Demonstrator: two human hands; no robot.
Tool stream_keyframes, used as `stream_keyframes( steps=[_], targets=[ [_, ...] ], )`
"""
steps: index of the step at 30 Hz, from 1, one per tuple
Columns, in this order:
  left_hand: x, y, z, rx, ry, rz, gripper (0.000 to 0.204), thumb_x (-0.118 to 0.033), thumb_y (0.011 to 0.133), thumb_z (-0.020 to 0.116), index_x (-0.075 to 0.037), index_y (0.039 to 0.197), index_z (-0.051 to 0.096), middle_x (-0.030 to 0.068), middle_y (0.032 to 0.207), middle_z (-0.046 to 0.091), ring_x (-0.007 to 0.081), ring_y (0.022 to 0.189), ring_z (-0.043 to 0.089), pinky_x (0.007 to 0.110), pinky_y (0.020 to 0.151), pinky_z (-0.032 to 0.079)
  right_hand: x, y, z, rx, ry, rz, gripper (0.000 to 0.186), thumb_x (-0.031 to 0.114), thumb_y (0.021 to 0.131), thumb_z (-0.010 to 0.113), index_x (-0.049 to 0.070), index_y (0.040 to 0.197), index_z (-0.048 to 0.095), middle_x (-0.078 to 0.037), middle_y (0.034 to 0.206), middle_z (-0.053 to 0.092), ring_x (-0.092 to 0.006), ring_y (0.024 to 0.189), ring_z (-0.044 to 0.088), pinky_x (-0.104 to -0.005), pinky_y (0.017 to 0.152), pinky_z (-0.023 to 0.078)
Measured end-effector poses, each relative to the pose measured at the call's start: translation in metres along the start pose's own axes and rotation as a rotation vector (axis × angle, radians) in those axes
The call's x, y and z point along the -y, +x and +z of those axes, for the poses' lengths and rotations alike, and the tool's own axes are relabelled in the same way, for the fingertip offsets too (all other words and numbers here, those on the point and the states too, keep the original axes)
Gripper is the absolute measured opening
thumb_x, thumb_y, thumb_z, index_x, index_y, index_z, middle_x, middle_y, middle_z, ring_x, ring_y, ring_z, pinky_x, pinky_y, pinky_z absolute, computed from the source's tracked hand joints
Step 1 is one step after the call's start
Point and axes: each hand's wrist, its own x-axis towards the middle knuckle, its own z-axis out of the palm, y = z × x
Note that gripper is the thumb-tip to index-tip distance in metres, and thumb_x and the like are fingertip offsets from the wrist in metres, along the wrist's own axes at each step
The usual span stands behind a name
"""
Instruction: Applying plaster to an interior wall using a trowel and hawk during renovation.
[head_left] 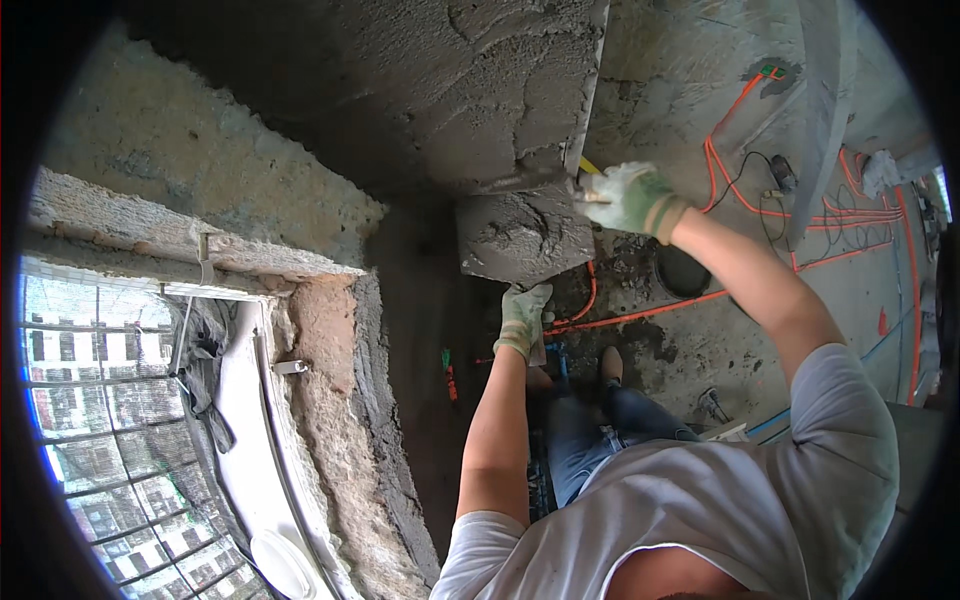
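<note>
My left hand (524, 316), in a white and green work glove, is closed under a square plasterer's hawk (474, 256). The handle itself is hidden by my fingers. A heap of wet grey mortar (525, 228) lies on the hawk. Gloved likewise, my right hand (630, 200) is wrapped round a trowel (520, 184), whose blade shows as a thin dark edge between the hawk and the plastered surface. Rough, wet grey plaster (470, 95) covers that surface just beyond the blade. Beside my right hand a bit of yellow (590, 166) sticks out; I cannot tell what it belongs to.
A straight pale edge strip (592, 90) borders the plaster. To the left is a window opening with a mesh screen (110, 440) and rough masonry (325, 340). Orange conduits (650, 313) cross the floor near a dark round bucket (682, 272). A grey upright (825, 110) stands at right.
</note>
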Motion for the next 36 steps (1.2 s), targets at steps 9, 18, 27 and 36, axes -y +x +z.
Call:
stream_keyframes(
  steps=[9, 18, 27, 36],
  targets=[
    [0.004, -0.006, 0.033, 0.030, -0.051, 0.028, 0.020, -0.010, 0.084, 0.076, -0.008, 0.101, 0.065, 0.0015, 0.080, 0.063, 0.0147, 0.059, 0.058, 0.030, 0.047, 0.047, -0.037, 0.014, -0.039, -0.215, -0.211, -0.411, 0.030, 0.042, 0.088, 0.067, 0.012, 0.090, 0.067, -0.013, 0.076, 0.067, -0.0357, 0.073, 0.067, -0.0477, 0.063, 0.053],
    [-0.002, -0.014, 0.056, -0.030, -0.016, 0.011, 0.019, -0.016, 0.086, 0.075, -0.008, 0.099, 0.064, 0.0041, 0.070, 0.063, 0.0153, 0.049, 0.055, 0.031, 0.047, 0.044, -0.044, -0.034, -0.086, -0.676, -0.170, -0.041, 0.036, 0.047, 0.085, 0.072, 0.013, 0.098, 0.071, -0.011, 0.080, 0.072, -0.0306, 0.069, 0.070, -0.0449, 0.058, 0.054],
    [0.001, -0.041, 0.065, -0.094, -0.106, 0.083, 0.018, -0.017, 0.086, 0.075, -0.010, 0.098, 0.064, 0.0036, 0.072, 0.062, 0.0151, 0.049, 0.054, 0.030, 0.046, 0.045, -0.009, -0.111, 0.040, -0.160, 0.309, -0.032, 0.036, 0.045, 0.089, 0.066, 0.010, 0.095, 0.069, -0.014, 0.077, 0.071, -0.0368, 0.074, 0.070, -0.0462, 0.066, 0.055],
    [0.038, -0.118, 0.063, -0.195, 0.330, 0.304, 0.025, -0.017, 0.085, 0.073, -0.003, 0.105, 0.067, 0.0021, 0.086, 0.070, 0.0166, 0.069, 0.065, 0.033, 0.065, 0.055, -0.008, -0.122, 0.000, -0.191, -0.014, -0.143, 0.037, 0.052, 0.088, 0.062, 0.020, 0.103, 0.074, -0.010, 0.075, 0.070, -0.0321, 0.071, 0.069, -0.0481, 0.059, 0.052]
  ],
)
